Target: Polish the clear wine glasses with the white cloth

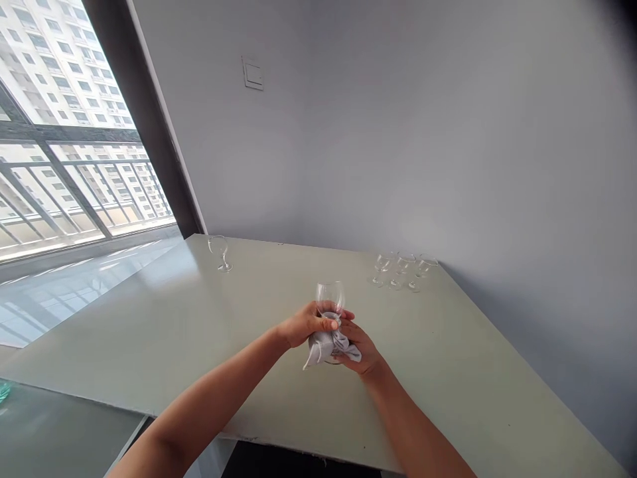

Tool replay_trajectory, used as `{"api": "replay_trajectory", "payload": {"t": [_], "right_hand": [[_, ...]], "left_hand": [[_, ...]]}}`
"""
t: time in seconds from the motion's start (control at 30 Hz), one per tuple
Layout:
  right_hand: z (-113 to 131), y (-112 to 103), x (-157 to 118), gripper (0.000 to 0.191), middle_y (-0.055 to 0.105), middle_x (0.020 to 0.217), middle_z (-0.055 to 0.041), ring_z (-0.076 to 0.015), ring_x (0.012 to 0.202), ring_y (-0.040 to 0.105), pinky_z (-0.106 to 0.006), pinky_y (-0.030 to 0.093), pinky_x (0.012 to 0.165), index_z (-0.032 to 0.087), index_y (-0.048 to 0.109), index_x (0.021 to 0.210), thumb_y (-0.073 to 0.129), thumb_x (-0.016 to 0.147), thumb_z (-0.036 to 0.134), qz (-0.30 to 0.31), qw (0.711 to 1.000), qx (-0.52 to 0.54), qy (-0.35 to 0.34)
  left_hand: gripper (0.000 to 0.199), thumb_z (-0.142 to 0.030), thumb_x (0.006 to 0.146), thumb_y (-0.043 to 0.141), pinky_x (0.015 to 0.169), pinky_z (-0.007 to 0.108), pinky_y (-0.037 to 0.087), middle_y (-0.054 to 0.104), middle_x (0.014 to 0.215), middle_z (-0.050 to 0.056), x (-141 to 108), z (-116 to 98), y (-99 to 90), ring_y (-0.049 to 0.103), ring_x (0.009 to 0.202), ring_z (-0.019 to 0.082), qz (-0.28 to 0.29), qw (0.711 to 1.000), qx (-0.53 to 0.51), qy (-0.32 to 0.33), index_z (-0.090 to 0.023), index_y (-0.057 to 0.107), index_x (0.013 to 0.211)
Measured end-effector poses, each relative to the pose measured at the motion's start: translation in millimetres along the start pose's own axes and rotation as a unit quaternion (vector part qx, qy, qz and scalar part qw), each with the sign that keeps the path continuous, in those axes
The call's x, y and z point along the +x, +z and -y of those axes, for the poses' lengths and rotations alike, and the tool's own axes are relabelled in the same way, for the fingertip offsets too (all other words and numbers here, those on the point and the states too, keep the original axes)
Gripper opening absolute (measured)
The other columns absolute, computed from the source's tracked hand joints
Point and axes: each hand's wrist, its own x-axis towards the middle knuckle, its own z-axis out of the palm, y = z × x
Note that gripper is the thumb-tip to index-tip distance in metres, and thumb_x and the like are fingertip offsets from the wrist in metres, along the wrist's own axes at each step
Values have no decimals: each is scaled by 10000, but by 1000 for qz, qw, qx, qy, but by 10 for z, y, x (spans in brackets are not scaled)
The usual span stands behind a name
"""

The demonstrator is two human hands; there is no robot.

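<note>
**Left hand (pixel 302 325) and right hand (pixel 367 348) hold a wine glass (pixel 330 295) with a pale cloth (pixel 322 346)**

The wine glass is above the near middle of the table (pixel 239 305), standing up. The cloth and the hands hide most of its stem and foot; a bit of the foot's rim peeks out under the cloth. The left fingers are wrapped around the back of the glass, with the thumb in front, near the stem. The right fingers are bent around the cloth at the low part of the glass, and some of them are hidden. On the left, a green thing (pixel 4 391) is cut off by the edge, so I can't tell what it is.

The held glass is see-through, and fingers show through its bowl. The other glasses are clear too, and too faint to see well inside.

There are five stemmed glasses: the one held, one glass (pixel 217 247) far on the left, and three glasses (pixel 405 265) in a row far on the right. One light switch (pixel 253 73) is on the wall (pixel 259 159).
</note>
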Motion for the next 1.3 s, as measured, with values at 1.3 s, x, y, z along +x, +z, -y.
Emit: {"api": "replay_trajectory", "payload": {"t": [1.3], "right_hand": [[-51,134,78,161,531,753,3,-121,651,484,-257,407,605,247,603,863,613,737,347,-87,987,-38,-129]], "left_hand": [[147,-182,752,580,375,116,317,375,579,-39,67,301,-80,335,446,18,-182,897,-396,71,-140,455,688]]}}
